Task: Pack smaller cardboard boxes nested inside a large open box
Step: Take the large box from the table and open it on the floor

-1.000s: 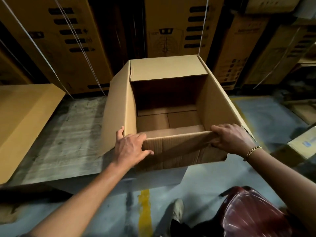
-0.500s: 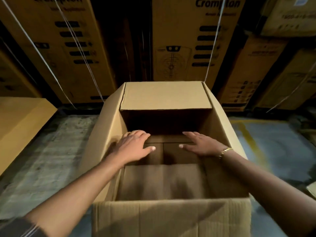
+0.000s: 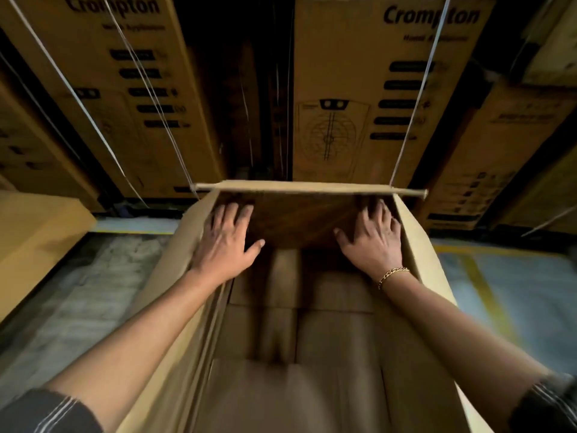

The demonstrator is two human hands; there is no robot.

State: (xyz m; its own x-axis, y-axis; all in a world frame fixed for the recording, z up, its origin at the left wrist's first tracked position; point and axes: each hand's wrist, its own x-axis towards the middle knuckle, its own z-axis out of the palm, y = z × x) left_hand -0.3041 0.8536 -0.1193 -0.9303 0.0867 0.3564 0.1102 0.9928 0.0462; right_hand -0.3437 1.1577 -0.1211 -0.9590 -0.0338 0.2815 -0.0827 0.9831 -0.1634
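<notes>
Cardboard's floppy, so the left hand [image 3: 226, 245] and right hand [image 3: 373, 245], both spread flat on the far wall [image 3: 299, 220] of the large box [image 3: 418, 254], should probably push evenly.

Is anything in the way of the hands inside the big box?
Nothing visible is. The left hand and the right hand lie open, fingers spread, against the far inside wall of the big box. Below them only the box's own bottom flaps show.
</notes>
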